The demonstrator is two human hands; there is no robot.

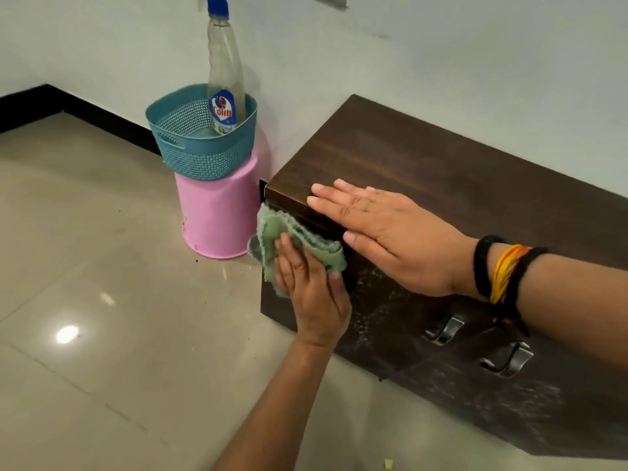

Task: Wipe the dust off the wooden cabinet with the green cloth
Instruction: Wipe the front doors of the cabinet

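A low dark wooden cabinet [424, 158] stands against the wall on the right, with pale dust smears on its front doors. The green cloth [272, 232] is bunched against the upper left corner of the cabinet's front. My left hand [312, 294] presses the cloth there, fingers closed on it. Palm down, my right hand [384, 232] lies flat on the front edge of the cabinet's top, fingers spread and holding nothing. Black and yellow-orange bands circle that wrist.
Left of the cabinet a pink bucket [217, 219] stands upside down on the tiled floor [102, 266]. On it rests a teal perforated basket [200, 147] holding a spray bottle [224, 79]. Two metal handles [445, 329] stick out from the cabinet doors.
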